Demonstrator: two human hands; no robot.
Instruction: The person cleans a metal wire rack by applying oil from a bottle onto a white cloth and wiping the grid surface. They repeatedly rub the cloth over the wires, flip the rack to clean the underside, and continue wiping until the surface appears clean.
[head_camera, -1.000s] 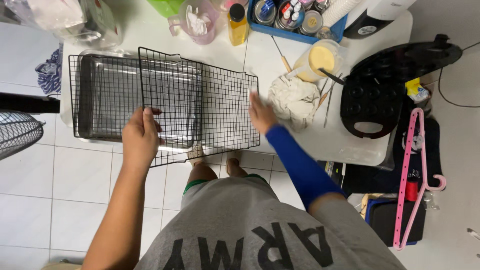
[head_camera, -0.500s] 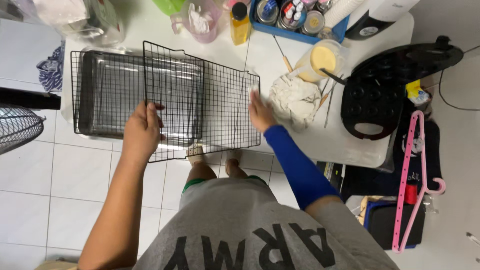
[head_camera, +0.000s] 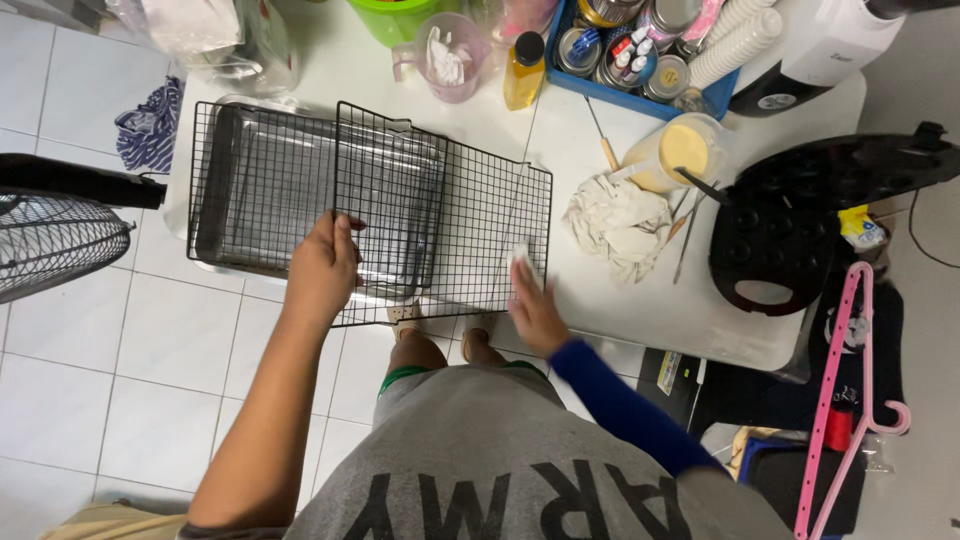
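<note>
A black wire cooling rack (head_camera: 470, 225) lies on the white table (head_camera: 610, 310), overlapping a second wire rack (head_camera: 260, 170) that rests on a metal baking tray (head_camera: 215, 190). My left hand (head_camera: 322, 268) grips the near edge of the right-hand rack, thumb on top. My right hand (head_camera: 535, 305), in a blue sleeve, rests at that rack's near right corner with a small white tissue (head_camera: 520, 258) under its fingertips, pressed on the wires.
To the right lie a crumpled white cloth (head_camera: 620, 225), a cup of yellow batter (head_camera: 680, 150), skewers and an open black moulded cake maker (head_camera: 790, 230). A yellow bottle (head_camera: 525, 70) and a blue tray of tins (head_camera: 640, 50) stand behind. A fan (head_camera: 50, 235) is on the left.
My right hand has slid with the tissue from the middle of the rack's right side down to its near right corner. My left hand kept its grip on the rack.
</note>
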